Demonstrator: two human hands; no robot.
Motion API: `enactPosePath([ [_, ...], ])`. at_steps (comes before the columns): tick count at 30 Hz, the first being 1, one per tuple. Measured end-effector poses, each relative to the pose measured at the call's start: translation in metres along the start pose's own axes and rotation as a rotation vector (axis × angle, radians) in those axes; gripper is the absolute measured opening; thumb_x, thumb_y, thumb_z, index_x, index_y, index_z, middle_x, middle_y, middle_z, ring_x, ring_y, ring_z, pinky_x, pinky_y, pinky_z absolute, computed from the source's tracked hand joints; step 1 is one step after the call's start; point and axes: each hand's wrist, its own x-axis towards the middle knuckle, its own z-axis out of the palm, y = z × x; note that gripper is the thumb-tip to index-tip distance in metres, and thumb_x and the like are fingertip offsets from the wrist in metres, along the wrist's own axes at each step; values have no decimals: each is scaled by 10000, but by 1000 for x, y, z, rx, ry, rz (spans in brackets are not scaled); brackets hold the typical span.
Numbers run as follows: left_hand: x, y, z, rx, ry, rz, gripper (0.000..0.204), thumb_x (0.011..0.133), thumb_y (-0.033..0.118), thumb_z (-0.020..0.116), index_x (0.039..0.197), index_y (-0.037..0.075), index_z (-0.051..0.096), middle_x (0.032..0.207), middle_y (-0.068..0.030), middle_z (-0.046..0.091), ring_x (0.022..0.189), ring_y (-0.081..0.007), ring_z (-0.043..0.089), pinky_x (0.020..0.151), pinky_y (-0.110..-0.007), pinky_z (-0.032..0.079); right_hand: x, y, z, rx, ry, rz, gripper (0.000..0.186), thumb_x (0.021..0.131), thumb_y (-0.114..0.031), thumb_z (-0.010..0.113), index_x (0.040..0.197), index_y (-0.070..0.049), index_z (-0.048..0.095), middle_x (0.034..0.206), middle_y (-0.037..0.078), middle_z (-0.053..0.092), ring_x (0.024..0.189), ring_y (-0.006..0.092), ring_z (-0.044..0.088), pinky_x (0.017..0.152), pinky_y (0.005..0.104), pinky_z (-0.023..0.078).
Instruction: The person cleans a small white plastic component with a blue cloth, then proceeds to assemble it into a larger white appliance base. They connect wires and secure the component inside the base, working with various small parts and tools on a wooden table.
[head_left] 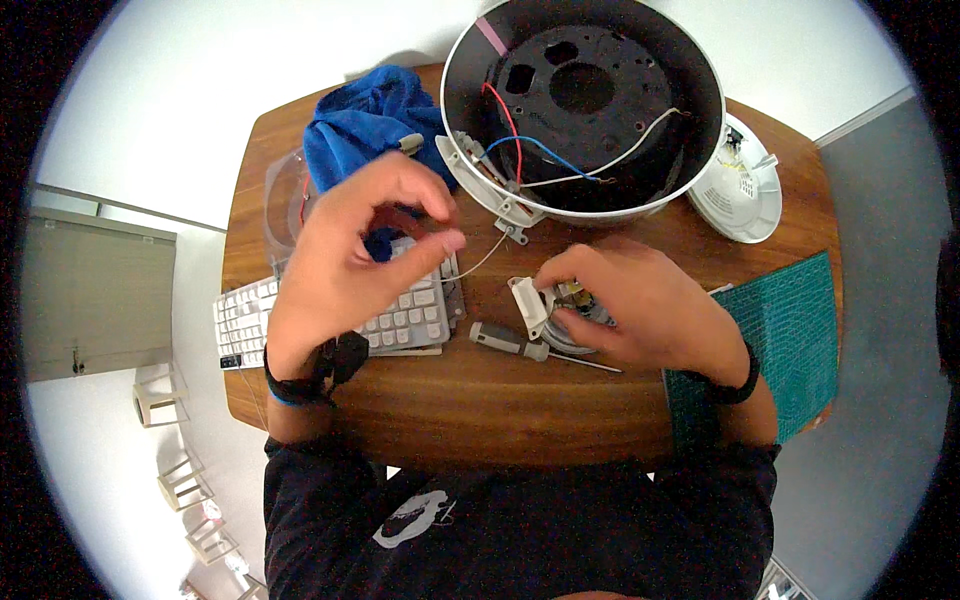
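Note:
My left hand (pixel 370 240) hovers over a white keyboard (pixel 405 318), its thumb and index finger curved with a gap between the tips and nothing visible in them. At the middle of the table, my right hand (pixel 635 300) grips a small white plastic part (pixel 530 308) between thumb and fingers. Behind those fingers sits a roundish assembly with yellowish pieces, partly hidden. A thin white cable (pixel 485 268) runs from a bracket below the pot-shaped housing (pixel 715 100) toward the keyboard. Just below the white part lies a grey-handled screwdriver (pixel 508 342).
Loose red, blue and white wires (pixel 545 150) hang inside the housing's black interior. A blue cloth (pixel 370 110) is bunched at the back left. To the right are a white round cover (pixel 745 205) and a green cutting mat (pixel 775 340), all on the wooden table (pixel 500 420).

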Motion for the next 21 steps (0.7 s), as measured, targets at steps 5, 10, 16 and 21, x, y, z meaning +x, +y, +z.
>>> enactPosePath([
  [5,17,13,-14,340,105,25,495,861,-27,870,1278,93,631,1275,-73,656,1186,-187,673,939,-356,583,0,1,3,-65,22,-61,363,965,-125,706,1305,-80,587,1102,173,702,1069,427,701,945,530,559],
  [10,23,9,1,363,-54,-67,759,824,128,954,1447,98,521,1329,-106,656,1236,-241,655,1026,-371,551,0,2,-3,-43,13,-89,412,964,-129,724,1351,-92,588,1143,160,715,1079,412,700,952,523,564],
  [16,28,2,16,434,-33,-38,727,862,132,910,1455,76,493,1353,-157,629,1205,-318,651,1016,-379,533,-1,0,-8,9,-85,-23,446,950,-153,782,1367,-106,630,1152,146,723,1088,399,691,957,495,556],
  [21,27,-5,14,439,-56,54,678,878,86,868,1450,75,504,1332,-160,629,1251,-342,641,1061,-392,509,-3,9,-3,16,-64,16,470,957,-138,789,1400,-111,635,1201,135,735,1099,392,706,934,480,566],
])
